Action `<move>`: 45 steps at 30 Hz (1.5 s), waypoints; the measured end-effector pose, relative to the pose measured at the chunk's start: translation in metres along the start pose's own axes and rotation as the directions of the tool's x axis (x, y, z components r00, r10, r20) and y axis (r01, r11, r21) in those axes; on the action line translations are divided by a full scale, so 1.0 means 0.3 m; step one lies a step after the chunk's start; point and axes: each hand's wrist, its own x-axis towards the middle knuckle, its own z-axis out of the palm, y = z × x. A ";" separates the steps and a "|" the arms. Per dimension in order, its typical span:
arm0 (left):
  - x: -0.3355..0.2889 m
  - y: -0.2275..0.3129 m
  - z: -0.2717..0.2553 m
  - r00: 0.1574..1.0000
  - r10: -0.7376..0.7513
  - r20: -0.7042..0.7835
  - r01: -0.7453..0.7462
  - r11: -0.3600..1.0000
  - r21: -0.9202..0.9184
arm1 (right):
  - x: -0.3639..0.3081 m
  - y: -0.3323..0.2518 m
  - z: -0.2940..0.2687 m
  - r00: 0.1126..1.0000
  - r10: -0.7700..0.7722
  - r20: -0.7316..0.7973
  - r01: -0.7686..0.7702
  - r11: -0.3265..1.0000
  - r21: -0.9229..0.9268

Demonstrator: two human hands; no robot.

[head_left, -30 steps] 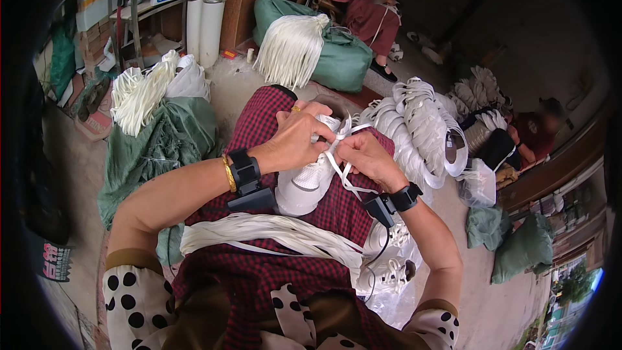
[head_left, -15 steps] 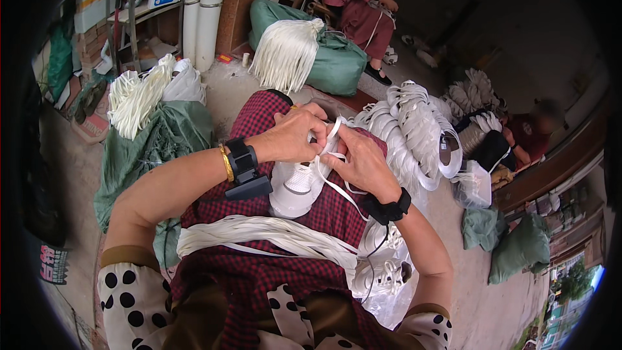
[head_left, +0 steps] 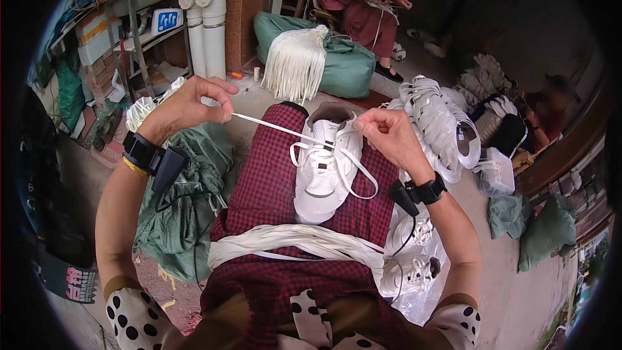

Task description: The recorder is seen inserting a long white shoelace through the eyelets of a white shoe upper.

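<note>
A white sneaker point(head_left: 321, 185) rests on my lap, toe toward me, partly laced with a flat white shoelace point(head_left: 272, 125). My left hand point(head_left: 188, 107) is off to the left, pinching one end of that lace, which stretches tight to the upper eyelets. Beside the right edge of the shoe's collar, my right hand point(head_left: 389, 131) has its thumb and finger closed together; what they pinch, if anything, is too small to make out. A loose loop of lace hangs over the shoe's right side. Across my lap, nearer me, lies a bundle of white laces point(head_left: 291, 241).
More white sneakers point(head_left: 408, 275) sit at my right side. Green sacks point(head_left: 184, 188) stand at left, with another sack point(head_left: 353, 68) ahead bearing a lace bundle point(head_left: 295, 65). White looped material point(head_left: 431, 116) is piled ahead right. A person point(head_left: 359, 0) sits beyond, another farther right.
My hands have parted from over the shoe. The left has moved left, drawing out a lace end; the right has shifted right. The shoe's tongue and lacing are now uncovered.
</note>
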 end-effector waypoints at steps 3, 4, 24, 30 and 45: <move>-0.031 0.056 0.020 0.998 0.068 -0.017 -0.069 0.995 -0.074 | 0.068 -0.145 0.130 0.961 -0.258 0.098 0.267 0.959 -0.095; -0.038 0.078 0.031 0.997 0.071 -0.018 -0.072 0.996 -0.061 | 0.082 -0.198 0.173 0.951 -0.260 0.168 0.279 0.955 -0.102; 0.254 0.202 0.545 0.931 0.360 0.059 -0.364 0.909 0.201 | -0.098 -0.013 0.018 0.991 -0.047 -0.125 0.069 0.981 0.179; 0.267 0.196 0.528 0.958 0.238 0.161 -0.249 0.967 0.055 | -0.110 0.014 0.028 0.989 -0.043 -0.142 0.069 0.981 0.184; 0.215 0.045 0.517 0.920 0.385 0.071 -0.252 0.720 -0.646 | -0.048 0.044 0.110 0.974 -0.223 -0.048 0.175 0.868 -0.465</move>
